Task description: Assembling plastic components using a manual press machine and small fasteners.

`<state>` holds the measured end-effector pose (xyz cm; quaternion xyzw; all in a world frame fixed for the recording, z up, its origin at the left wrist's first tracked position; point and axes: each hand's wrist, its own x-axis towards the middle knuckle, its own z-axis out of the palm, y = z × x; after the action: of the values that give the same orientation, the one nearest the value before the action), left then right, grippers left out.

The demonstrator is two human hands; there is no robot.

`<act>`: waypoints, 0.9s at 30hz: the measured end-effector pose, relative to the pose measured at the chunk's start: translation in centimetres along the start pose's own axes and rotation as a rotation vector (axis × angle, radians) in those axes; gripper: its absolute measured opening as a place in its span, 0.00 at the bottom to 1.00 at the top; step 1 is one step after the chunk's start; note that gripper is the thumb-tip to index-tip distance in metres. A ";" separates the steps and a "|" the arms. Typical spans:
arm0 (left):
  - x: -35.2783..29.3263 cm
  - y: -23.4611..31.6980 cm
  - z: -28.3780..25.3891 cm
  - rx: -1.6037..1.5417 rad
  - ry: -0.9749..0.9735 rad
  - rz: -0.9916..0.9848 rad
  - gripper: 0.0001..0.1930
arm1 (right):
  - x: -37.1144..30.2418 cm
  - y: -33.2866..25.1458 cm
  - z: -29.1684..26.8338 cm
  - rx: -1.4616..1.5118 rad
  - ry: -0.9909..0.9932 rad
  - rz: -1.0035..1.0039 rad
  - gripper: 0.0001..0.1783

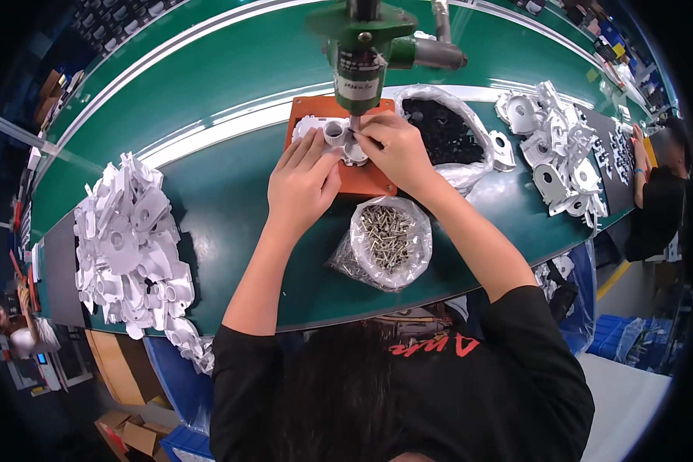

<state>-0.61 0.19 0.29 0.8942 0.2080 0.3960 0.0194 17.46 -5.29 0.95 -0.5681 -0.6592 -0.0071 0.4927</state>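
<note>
A white plastic housing (334, 132) with a round raised collar lies on an orange base plate (368, 182). My left hand (302, 181) holds the housing from its near left side, fingertips on it beside the collar. From the right, my right hand (396, 146) reaches over the housing. Its thumb and index finger are pinched close to the thin metal tip under a green machine head (359, 81). Whatever is between those fingertips is too small and covered to make out. The machine head hangs upright above the housing.
An open plastic bag of screws (386, 237) stands near me; a bag of black parts (439, 127) lies right of the plate. White plastic parts form a heap (131, 246) at left and another (554, 150) at right. A person (662, 185) sits at far right.
</note>
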 end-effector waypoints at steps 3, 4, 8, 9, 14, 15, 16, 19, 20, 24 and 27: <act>0.0 0.0 0.2 0.004 0.008 0.022 0.08 | 0.1 0.4 -0.2 -0.122 -0.115 -0.134 0.06; -0.1 0.0 0.1 0.009 0.013 0.014 0.08 | 0.1 0.3 -0.4 -0.073 -0.181 -0.124 0.07; -0.1 0.0 0.0 0.008 0.012 0.020 0.08 | -0.6 -1.0 -1.8 -0.207 -0.242 -0.230 0.12; -0.2 0.0 -0.1 0.010 0.014 0.018 0.08 | -0.5 -1.4 -2.0 -0.205 -0.243 -0.233 0.12; -0.3 0.0 0.1 0.011 0.022 0.008 0.07 | -1.2 -2.7 -3.2 -0.248 -0.236 -0.244 0.15; -0.2 0.0 0.2 0.011 0.021 0.005 0.07 | -1.4 -3.2 -3.9 -0.247 -0.239 -0.244 0.15; -0.2 -0.1 0.2 0.013 0.027 0.012 0.08 | -1.5 -4.1 -4.8 -0.113 -0.276 -0.148 0.13; -0.2 -0.1 0.1 0.018 0.032 0.012 0.08 | -3.1 -5.5 -6.7 0.031 -0.460 -0.070 0.09; -0.2 -0.1 0.2 0.018 0.035 0.009 0.08 | -3.5 -5.8 -7.2 0.038 -0.606 -0.091 0.08; -0.3 -0.1 0.1 0.020 0.037 0.007 0.08 | -4.5 -6.1 -8.3 -0.025 -0.708 -0.036 0.06; -0.2 0.0 0.2 0.016 0.035 0.008 0.08 | -5.0 -5.2 -8.6 -0.066 -0.649 -0.017 0.03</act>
<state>-0.57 0.19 0.02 0.8881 0.2078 0.4100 0.0068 18.36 -15.71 4.97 -0.5508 -0.7861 0.1487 0.2378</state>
